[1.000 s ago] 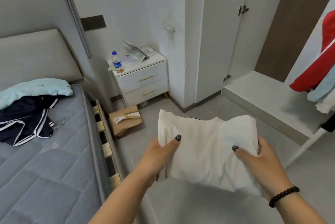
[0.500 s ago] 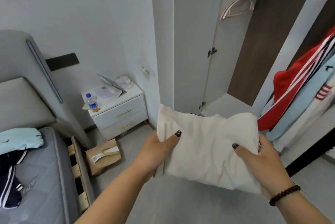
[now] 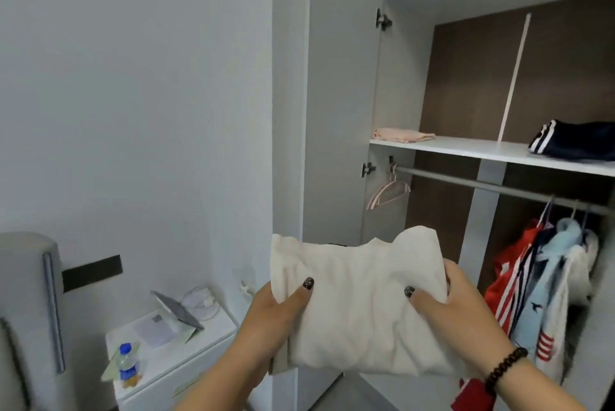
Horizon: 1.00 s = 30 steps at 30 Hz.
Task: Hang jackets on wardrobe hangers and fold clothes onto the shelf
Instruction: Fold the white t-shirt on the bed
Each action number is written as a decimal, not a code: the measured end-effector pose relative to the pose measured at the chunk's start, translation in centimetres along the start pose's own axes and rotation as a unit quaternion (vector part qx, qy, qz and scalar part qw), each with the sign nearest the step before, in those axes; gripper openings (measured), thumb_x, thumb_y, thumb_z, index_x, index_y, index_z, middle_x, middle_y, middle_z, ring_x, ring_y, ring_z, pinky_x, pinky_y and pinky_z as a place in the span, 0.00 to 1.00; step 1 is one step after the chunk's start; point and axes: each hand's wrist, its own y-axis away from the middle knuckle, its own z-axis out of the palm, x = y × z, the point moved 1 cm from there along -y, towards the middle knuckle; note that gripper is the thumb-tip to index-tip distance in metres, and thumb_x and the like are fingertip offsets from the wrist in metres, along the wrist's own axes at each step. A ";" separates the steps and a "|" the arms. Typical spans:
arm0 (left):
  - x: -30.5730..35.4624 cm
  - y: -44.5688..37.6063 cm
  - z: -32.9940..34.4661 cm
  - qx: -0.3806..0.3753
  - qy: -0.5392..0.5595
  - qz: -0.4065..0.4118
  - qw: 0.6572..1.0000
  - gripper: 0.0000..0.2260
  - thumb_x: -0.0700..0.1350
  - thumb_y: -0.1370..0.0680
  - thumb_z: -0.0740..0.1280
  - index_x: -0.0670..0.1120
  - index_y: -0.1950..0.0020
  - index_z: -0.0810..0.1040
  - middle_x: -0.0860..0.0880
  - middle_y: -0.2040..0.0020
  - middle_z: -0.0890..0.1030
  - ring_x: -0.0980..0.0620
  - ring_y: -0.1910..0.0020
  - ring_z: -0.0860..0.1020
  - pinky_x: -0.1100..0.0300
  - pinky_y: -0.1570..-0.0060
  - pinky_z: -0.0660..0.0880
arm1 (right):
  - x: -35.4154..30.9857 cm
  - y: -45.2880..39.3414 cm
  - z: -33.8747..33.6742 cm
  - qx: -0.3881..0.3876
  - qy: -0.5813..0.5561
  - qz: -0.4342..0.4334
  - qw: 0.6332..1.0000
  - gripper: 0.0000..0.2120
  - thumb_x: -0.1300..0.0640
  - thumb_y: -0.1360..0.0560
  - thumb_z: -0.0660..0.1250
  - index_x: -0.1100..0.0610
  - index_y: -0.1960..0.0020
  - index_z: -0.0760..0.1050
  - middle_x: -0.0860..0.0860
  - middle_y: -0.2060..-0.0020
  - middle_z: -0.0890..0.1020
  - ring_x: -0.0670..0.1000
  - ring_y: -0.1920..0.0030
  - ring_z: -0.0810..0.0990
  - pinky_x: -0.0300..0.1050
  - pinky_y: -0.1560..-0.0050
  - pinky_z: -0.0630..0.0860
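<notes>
A folded white garment (image 3: 359, 304) is held flat in front of me, below the open wardrobe. My left hand (image 3: 276, 317) grips its left edge, thumb on top. My right hand (image 3: 446, 307) grips its right edge the same way. Above, the white wardrobe shelf (image 3: 472, 148) carries a folded pink garment (image 3: 402, 135) at its left end and a folded navy garment with white stripes (image 3: 575, 141) at its right. Under the shelf runs a grey rail (image 3: 492, 187) with an empty pink hanger (image 3: 387, 191) and several hung jackets (image 3: 539, 291) in red, blue and white.
The wardrobe door (image 3: 339, 111) stands open at the left of the opening. A white nightstand (image 3: 173, 354) at lower left carries a water bottle (image 3: 128, 365) and a tablet. The grey headboard (image 3: 30, 311) fills the left edge.
My view has swung up and right from the bed and floor to the wardrobe shelf and rail. Both hands keep the same hold on the white garment, which has risen toward the wardrobe.
</notes>
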 end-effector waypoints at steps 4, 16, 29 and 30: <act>3.4 -2.7 0.1 -0.006 -0.028 0.028 0.999 0.11 0.55 0.23 0.68 0.54 0.43 0.80 0.58 0.51 0.85 0.55 0.48 0.82 0.53 0.45 0.79 | -2.8 -2.0 -1.2 0.026 0.002 -0.040 0.999 0.16 0.59 0.26 0.68 0.48 0.42 0.67 0.44 0.51 0.77 0.44 0.52 0.76 0.42 0.58 0.72; 5.3 -15.6 7.9 -0.075 -0.072 0.053 0.993 0.11 0.54 0.19 0.60 0.53 0.42 0.78 0.56 0.49 0.84 0.56 0.48 0.81 0.57 0.47 0.78 | 0.0 -15.4 -6.3 0.046 0.045 -0.023 0.998 0.15 0.60 0.27 0.70 0.50 0.45 0.69 0.47 0.52 0.77 0.47 0.53 0.76 0.45 0.55 0.74; 9.5 -36.1 17.9 -0.078 -0.081 0.057 0.992 0.11 0.54 0.17 0.55 0.55 0.47 0.76 0.56 0.48 0.82 0.55 0.48 0.80 0.59 0.54 0.75 | 3.1 -38.5 -11.8 0.065 -0.054 0.005 0.996 0.14 0.63 0.28 0.71 0.55 0.45 0.73 0.53 0.51 0.80 0.55 0.52 0.80 0.48 0.58 0.76; 9.6 -37.5 18.3 -0.083 -0.089 0.054 0.991 0.11 0.55 0.17 0.54 0.55 0.47 0.75 0.56 0.48 0.82 0.55 0.48 0.79 0.58 0.53 0.75 | 3.2 -39.9 -12.0 0.067 -0.051 0.004 0.996 0.13 0.63 0.28 0.71 0.56 0.45 0.73 0.54 0.51 0.80 0.55 0.52 0.80 0.48 0.58 0.76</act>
